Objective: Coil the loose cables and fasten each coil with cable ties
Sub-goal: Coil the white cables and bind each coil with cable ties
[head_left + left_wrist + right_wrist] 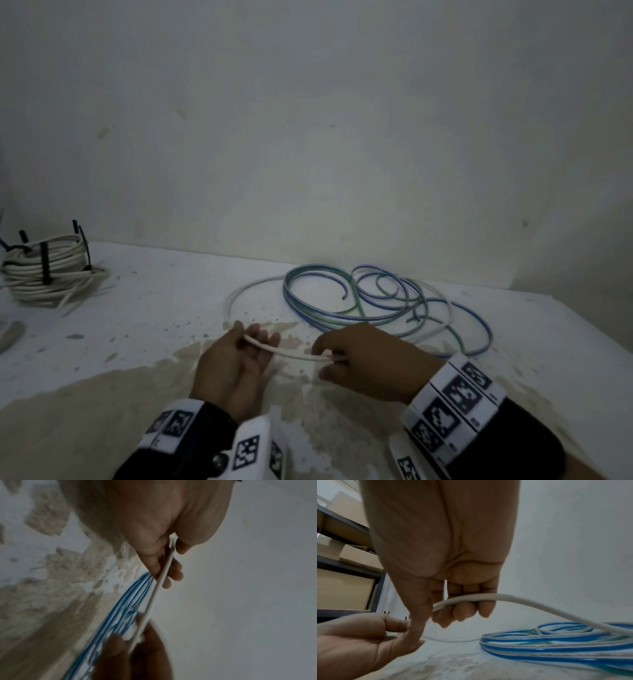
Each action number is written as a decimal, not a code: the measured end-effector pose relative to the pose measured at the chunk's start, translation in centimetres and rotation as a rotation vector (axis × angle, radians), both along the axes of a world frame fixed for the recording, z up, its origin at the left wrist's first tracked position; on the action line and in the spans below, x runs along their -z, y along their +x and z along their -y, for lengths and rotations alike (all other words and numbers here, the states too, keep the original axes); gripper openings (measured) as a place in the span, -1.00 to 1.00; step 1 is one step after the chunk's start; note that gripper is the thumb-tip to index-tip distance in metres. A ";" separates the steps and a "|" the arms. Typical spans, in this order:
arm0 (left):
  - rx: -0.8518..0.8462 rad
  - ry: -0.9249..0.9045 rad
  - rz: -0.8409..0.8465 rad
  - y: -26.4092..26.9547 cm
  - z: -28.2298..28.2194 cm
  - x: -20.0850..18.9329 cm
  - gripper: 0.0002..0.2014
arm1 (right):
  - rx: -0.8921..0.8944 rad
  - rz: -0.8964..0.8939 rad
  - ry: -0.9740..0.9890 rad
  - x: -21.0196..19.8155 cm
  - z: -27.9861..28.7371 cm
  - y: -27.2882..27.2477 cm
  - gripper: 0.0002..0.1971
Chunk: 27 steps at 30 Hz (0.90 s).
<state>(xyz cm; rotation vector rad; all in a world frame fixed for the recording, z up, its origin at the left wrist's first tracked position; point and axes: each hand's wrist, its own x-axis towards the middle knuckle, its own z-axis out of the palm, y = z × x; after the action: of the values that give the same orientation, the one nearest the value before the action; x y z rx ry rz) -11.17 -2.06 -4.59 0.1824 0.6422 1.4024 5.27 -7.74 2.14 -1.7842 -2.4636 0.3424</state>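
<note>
Both hands near front edge of worktop (144,308), white cable (294,354) stretched between them. Left hand (236,366) pinches one end w/ thumb & fingers; right hand (368,363) has fingers curled round it. Rest loops back toward loose blue cable (342,317) mid-worktop. Tied white coil (46,274) at far left corner.
</note>
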 end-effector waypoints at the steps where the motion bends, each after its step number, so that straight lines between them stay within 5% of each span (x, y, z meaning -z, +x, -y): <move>1: -0.022 0.024 0.015 -0.6 -0.1 -0.1 -0.74 | 0.018 0.059 -0.010 0.2 0.3 0.7 -0.79; 5: -0.054 0.104 0.042 -3.1 -0.3 -0.1 -0.85 | 0.237 0.373 0.034 1.8 0.3 5.3 -0.81; 8: -0.065 0.106 0.033 -4.6 -0.6 0.4 -0.56 | 0.501 0.614 -0.018 2.0 0.8 10.1 -0.68; 10: -0.061 0.117 -0.004 -4.9 -0.3 0.3 -0.70 | 0.621 0.666 0.004 2.1 1.8 13.2 -0.65; 12: -0.057 0.133 -0.037 -4.5 0.0 0.2 -0.89 | 0.686 0.627 0.109 2.2 2.4 15.8 -0.71; 14: -0.046 0.149 -0.081 -3.8 0.1 0.1 -0.74 | 0.670 0.500 0.356 1.8 2.7 17.0 -0.89; 19: 0.007 0.211 -0.194 -2.5 0.4 0.1 -0.78 | 0.780 0.196 0.650 0.2 3.8 17.7 -0.88; 24: 0.087 0.314 -0.217 -1.5 1.4 -0.6 -0.75 | 0.642 -0.013 0.953 -0.8 4.0 17.0 -0.95; 27: 0.122 0.352 -0.265 -1.1 2.0 -1.2 -0.74 | 0.436 -0.033 1.027 -1.3 4.5 14.7 -0.82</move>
<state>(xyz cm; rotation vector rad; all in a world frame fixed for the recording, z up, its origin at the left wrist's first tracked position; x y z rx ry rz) -12.32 -4.04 -3.44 0.6858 0.5849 1.3753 20.01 -12.27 3.42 -1.6524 -1.5909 -0.7661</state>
